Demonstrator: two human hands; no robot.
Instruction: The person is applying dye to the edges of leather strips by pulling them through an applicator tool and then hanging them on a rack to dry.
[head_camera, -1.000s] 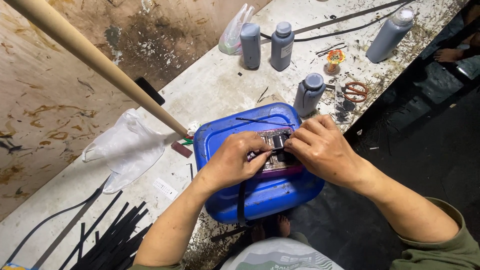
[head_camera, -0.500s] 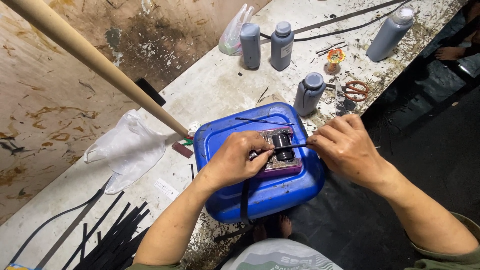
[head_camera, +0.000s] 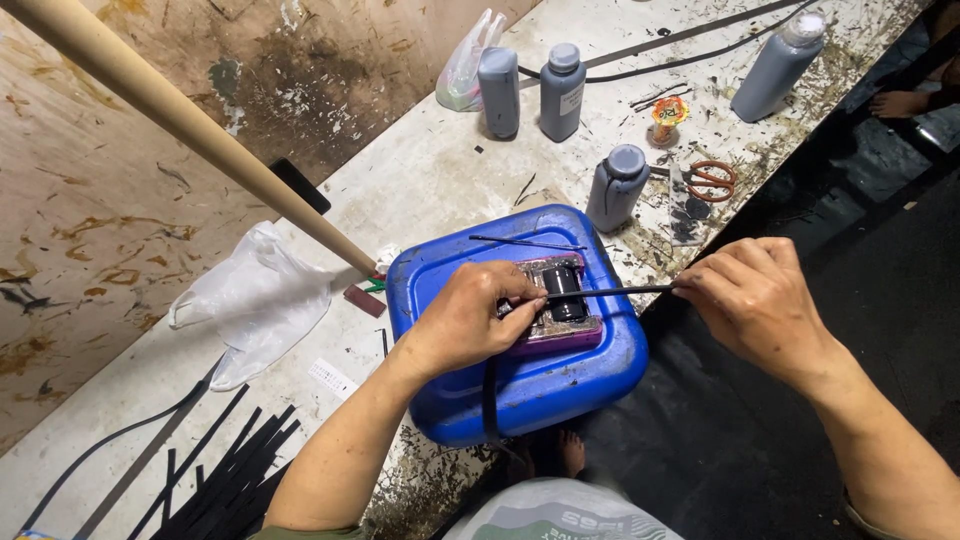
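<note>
Strip (head_camera: 610, 292), thin and black, runs from the small block (head_camera: 560, 305) on the blue can (head_camera: 520, 385) to the right hand (head_camera: 755, 300), whose fingers pinch its end. Left hand (head_camera: 470, 320) is closed down on the block, pressing it onto the can at the surface (head_camera: 440, 190) edge.

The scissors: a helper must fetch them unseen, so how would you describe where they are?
On the white workbench, look right of the blue jug, past the grey bottle beside it. The scissors lie flat there, the only thing with orange loop handles.
</note>
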